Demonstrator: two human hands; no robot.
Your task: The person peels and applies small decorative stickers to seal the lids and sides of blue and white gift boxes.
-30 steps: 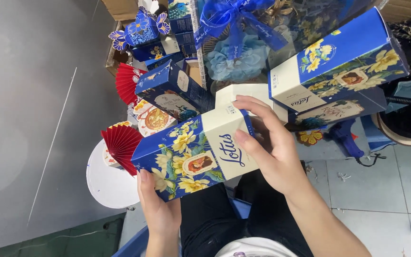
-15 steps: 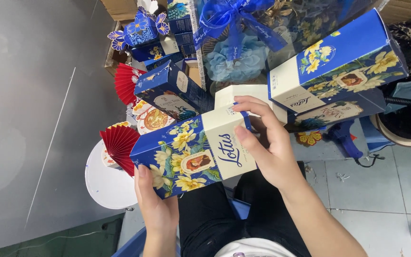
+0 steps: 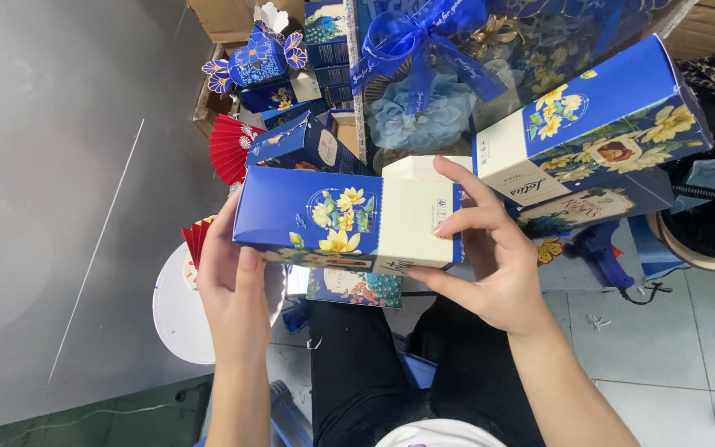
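Note:
I hold a long blue carton (image 3: 345, 219) printed with yellow flowers and a cream band, level in front of me. My left hand (image 3: 229, 285) grips its left end from below, thumb up on the front face. Over at the cream end, my right hand (image 3: 490, 257) has its fingers spread over the side and its thumb under the edge. A second matching blue carton (image 3: 593, 124) lies tilted on the pile just right of it. Below the held carton a smaller blue box with a peacock print (image 3: 353, 290) rests near my lap.
Behind stands a clear-wrapped gift basket with a blue ribbon bow (image 3: 419, 45) and pale blue flowers. Red paper fans (image 3: 233, 145), small blue decorated boxes (image 3: 262, 62), a white round stool (image 3: 179, 310) and a blue glue gun (image 3: 602, 252) surround me. Grey floor lies left, tiles right.
I have turned and levelled the carton, raising it; a different face now shows. My left hand moved up to the left end, and the peacock box became visible below.

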